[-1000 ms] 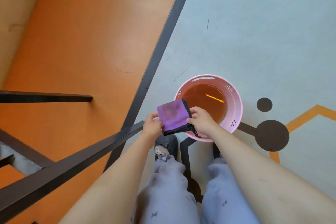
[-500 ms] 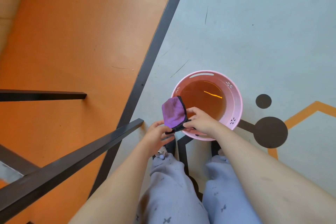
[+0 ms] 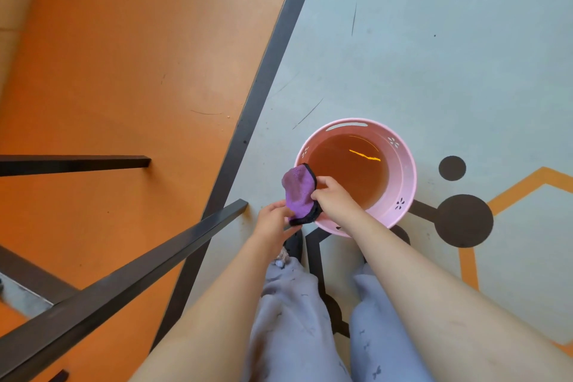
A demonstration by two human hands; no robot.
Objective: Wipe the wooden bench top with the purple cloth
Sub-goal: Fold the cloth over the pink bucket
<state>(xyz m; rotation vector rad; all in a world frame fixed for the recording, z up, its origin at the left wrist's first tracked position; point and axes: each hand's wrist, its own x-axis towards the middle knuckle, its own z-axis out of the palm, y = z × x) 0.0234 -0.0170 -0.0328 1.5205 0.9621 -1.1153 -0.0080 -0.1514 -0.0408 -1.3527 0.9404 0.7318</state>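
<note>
The purple cloth with a black hem is folded and bunched between my two hands, just over the near-left rim of the pink bucket. My right hand pinches its right edge. My left hand grips its lower end from the left. No wooden bench top shows in the head view, only dark metal bars at the lower left.
The pink bucket holds brownish water and stands on the pale floor in front of my feet. An orange floor area lies to the left, edged by a dark stripe. Dark circles and orange lines mark the floor at the right.
The cloth went from spread flat between my hands to folded and bunched. My left hand moved in under its lower end. The view drifted a little.
</note>
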